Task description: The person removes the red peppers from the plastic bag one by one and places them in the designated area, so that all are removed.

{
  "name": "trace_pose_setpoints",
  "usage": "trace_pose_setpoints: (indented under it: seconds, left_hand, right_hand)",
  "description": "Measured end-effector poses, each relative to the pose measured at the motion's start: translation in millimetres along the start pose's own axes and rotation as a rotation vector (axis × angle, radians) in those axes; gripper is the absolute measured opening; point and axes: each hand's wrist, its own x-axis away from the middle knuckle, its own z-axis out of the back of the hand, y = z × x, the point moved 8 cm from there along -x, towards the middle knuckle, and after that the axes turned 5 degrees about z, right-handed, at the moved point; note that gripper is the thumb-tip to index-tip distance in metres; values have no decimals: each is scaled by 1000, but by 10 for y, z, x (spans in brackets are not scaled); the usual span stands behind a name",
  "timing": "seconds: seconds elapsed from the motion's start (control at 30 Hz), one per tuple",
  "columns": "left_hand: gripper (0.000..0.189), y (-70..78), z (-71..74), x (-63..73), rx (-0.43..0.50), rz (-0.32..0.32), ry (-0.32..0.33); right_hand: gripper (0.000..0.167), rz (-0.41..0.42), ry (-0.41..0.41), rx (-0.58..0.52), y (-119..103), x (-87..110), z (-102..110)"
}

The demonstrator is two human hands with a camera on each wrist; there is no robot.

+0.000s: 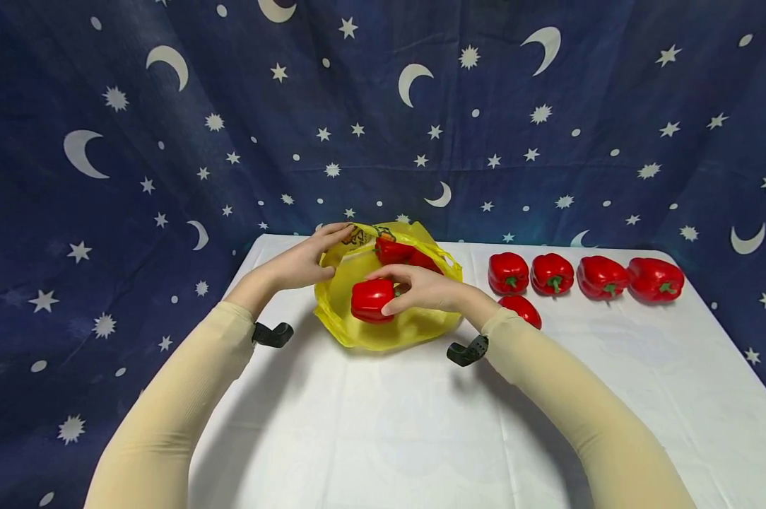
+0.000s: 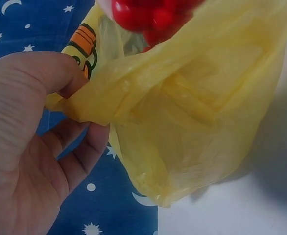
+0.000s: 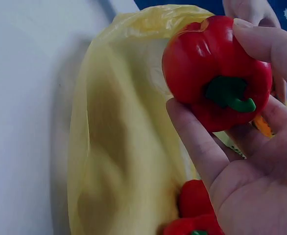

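A yellow plastic bag (image 1: 332, 329) lies on its side with its mouth facing the person. My left hand (image 1: 303, 261) pinches the bag's rim on the left; in the left wrist view, thumb and fingers of that hand (image 2: 31, 122) grip the thin film (image 2: 197, 137). In front of the mouth, my right hand (image 1: 427, 288) holds a red bell pepper (image 1: 370, 302) between thumb and fingers, its green stem (image 3: 234, 95) pointing toward the right wrist camera. Deeper inside the bag sit other red peppers (image 1: 392, 250), partly hidden by the right hand.
Several red bell peppers (image 1: 551, 274) stand in a row at the back right. Another pepper (image 1: 521, 311) lies in front of them, partly behind the right forearm. A white cloth (image 1: 370, 424) covers the table, and a dark blue curtain (image 1: 370, 92) with moons and stars hangs behind.
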Motion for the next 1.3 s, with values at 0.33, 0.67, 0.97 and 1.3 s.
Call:
trace_pose_setpoints:
  seconds: [0.33,0.67,0.97,1.3]
  left_hand:
    - [83,-35,7,-4,7,10,2]
    - [83,-47,-7,-1,17,28,-12]
    - [82,-69,-25,-2,21,31,-20]
    - [83,-76,-39,-12,25,26,-27]
  right_hand:
    - [70,-37,34,-89,-79,350,264]
    - [76,-96,165,-40,-58,872,736]
    - [75,-162,319,5,-6,1527,1202]
    - [71,-185,459,-31,248,2164,1463]
